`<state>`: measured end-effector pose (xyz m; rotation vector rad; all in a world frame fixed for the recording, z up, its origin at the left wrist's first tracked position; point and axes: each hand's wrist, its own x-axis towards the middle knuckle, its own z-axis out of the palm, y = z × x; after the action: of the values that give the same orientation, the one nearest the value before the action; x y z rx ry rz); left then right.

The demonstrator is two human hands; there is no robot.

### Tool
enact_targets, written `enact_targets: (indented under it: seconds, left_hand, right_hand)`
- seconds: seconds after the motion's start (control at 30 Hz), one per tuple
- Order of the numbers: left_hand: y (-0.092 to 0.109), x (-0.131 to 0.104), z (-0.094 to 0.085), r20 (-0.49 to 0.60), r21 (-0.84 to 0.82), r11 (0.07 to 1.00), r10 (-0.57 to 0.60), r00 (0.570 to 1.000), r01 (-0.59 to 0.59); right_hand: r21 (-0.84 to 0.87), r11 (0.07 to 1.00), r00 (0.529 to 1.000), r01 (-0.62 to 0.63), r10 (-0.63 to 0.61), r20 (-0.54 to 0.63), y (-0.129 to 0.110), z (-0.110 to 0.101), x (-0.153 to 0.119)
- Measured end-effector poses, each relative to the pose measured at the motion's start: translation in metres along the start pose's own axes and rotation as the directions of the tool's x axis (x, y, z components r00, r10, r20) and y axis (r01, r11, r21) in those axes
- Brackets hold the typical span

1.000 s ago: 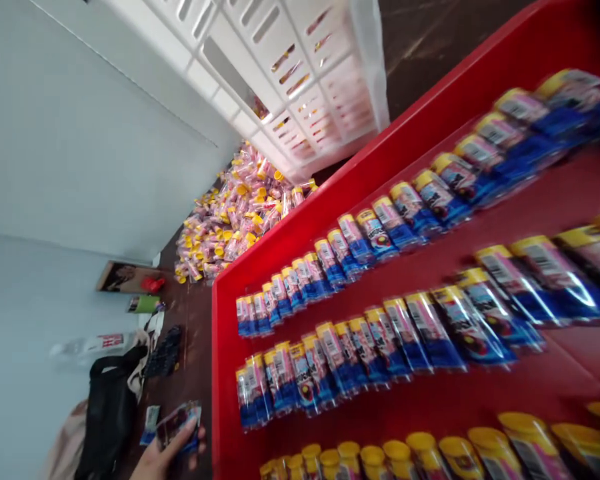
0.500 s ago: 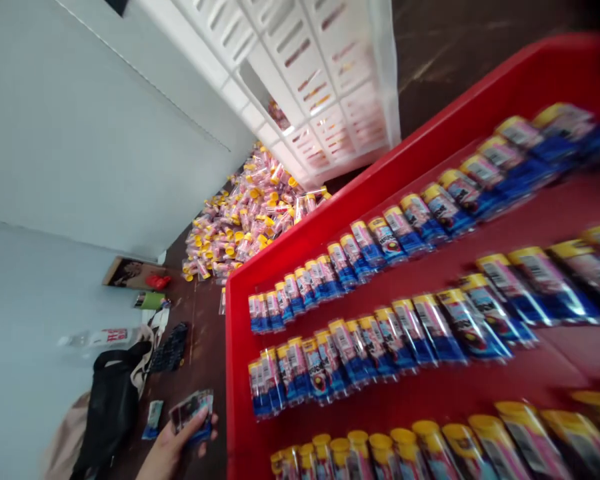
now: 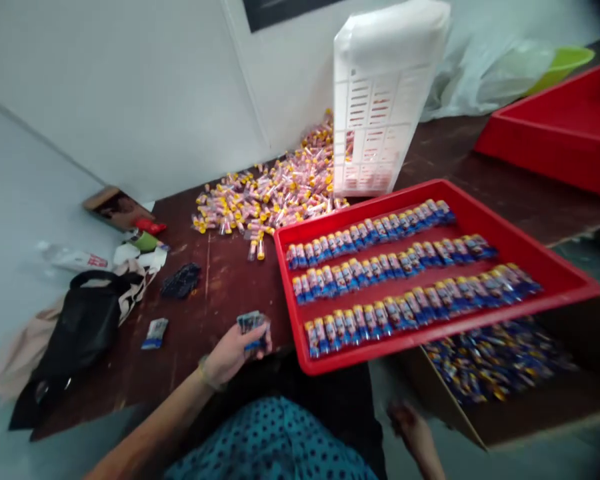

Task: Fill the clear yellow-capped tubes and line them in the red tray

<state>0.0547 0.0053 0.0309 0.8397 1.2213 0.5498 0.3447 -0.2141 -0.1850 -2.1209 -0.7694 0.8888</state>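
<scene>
My left hand (image 3: 237,353) is closed on a small stack of printed plastic sachets (image 3: 249,323), at the table edge left of the red tray. My right hand (image 3: 405,423) hangs low beside my lap, left of the cardboard box; motion blurs its fingers. Three rows of small yellow-capped tubes (image 3: 360,323) with blue lower ends lie in the red tray (image 3: 300,347). Another stack of sachets (image 3: 155,333) lies on the table to the left of my left hand.
Loose yellow-capped tubes (image 3: 275,193) are heaped against the wall, beside a white slotted basket (image 3: 380,127). A cardboard box (image 3: 455,393) of blue-and-yellow pieces stands below the tray. A black bag (image 3: 87,320) sits left; a second red tray (image 3: 555,143) stands far right.
My view has pulled back and turned to the right, so the whole tray, the cardboard box and my right hand now show. The left hand still grips the sachets.
</scene>
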Motion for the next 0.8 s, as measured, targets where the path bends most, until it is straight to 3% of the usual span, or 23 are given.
enact_targets:
  seconds: [0.1,0.2,0.27,0.33,0.43,0.5,0.6,0.7,0.8]
  left_hand:
    - [-0.012,-0.008,-0.001,0.030,0.037,0.993,0.108,0.994,-0.109]
    - [-0.024,-0.018,-0.003,0.052,-0.006,0.988,0.155,0.986,-0.155]
    - [-0.031,-0.026,-0.005,0.085,-0.050,0.980,0.199,0.976,-0.195]
    - [-0.035,-0.037,-0.008,0.117,-0.066,0.968,0.250,0.961,-0.243]
    - [-0.039,-0.053,-0.019,0.166,-0.046,0.957,0.289,0.943,-0.285]
    - [-0.041,-0.060,-0.031,0.181,-0.042,0.956,0.292,0.939,-0.289]
    - [-0.043,-0.066,-0.052,0.204,-0.061,0.970,0.242,0.949,-0.234]
    - [-0.048,-0.068,-0.066,0.235,-0.086,0.984,0.170,0.957,-0.154]
    - [-0.053,-0.069,-0.069,0.223,-0.116,0.981,0.180,0.958,-0.158]
  right_hand:
    - [0.106,0.986,0.983,0.128,-0.140,0.122,-0.032,-0.044,-0.029]
    - [0.239,0.924,0.902,0.299,-0.355,0.245,-0.103,-0.061,-0.058]
    - [0.288,0.859,0.840,0.423,-0.491,0.231,-0.157,-0.048,-0.076]
    - [0.254,0.795,0.791,0.551,-0.594,0.146,-0.205,-0.019,-0.088]
    - [0.206,0.721,0.707,0.661,-0.691,0.151,-0.254,0.030,-0.092]
    - [0.222,0.665,0.645,0.713,-0.746,0.166,-0.273,0.053,-0.090]
    - [0.231,0.638,0.590,0.735,-0.769,0.246,-0.290,0.064,-0.089]
    - [0.217,0.645,0.564,0.733,-0.754,0.336,-0.299,0.064,-0.092]
    - [0.239,0.660,0.576,0.712,-0.744,0.338,-0.299,0.064,-0.096]
